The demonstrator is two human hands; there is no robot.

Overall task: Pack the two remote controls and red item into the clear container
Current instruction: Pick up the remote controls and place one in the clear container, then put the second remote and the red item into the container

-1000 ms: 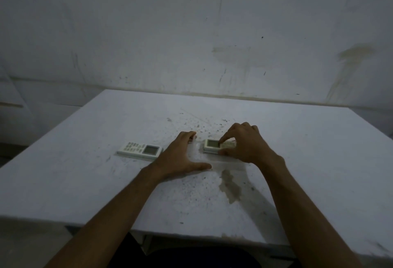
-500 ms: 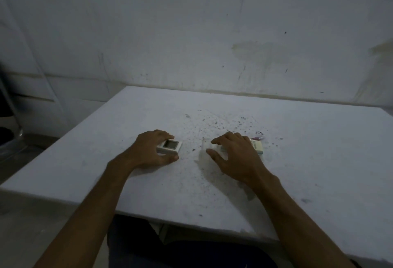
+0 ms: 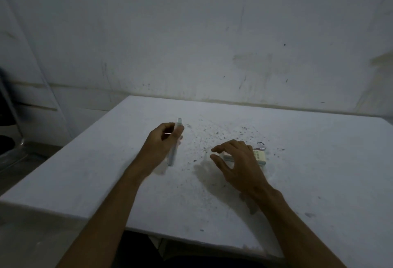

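My left hand [image 3: 162, 140] is shut on a white remote control [image 3: 172, 157], held on edge and tilted just above the table. My right hand [image 3: 236, 161] hovers with fingers spread over the left end of a second white remote control [image 3: 259, 156], which lies flat on the table. A small red item with a metal ring [image 3: 261, 148] lies just behind that remote. A faint clear wall [image 3: 204, 156] shows left of my right hand. It looks like the clear container, but its outline is too faint to trace.
The white table [image 3: 319, 161] is speckled with dark crumbs in the middle and stained near my right wrist. A scuffed wall stands right behind it. The table's left edge drops to the floor, where a dark chair base [image 3: 8, 140] sits.
My left hand has lifted the left remote off the table and turned it on edge. My right hand has stayed over the other remote, its fingers a little wider apart.
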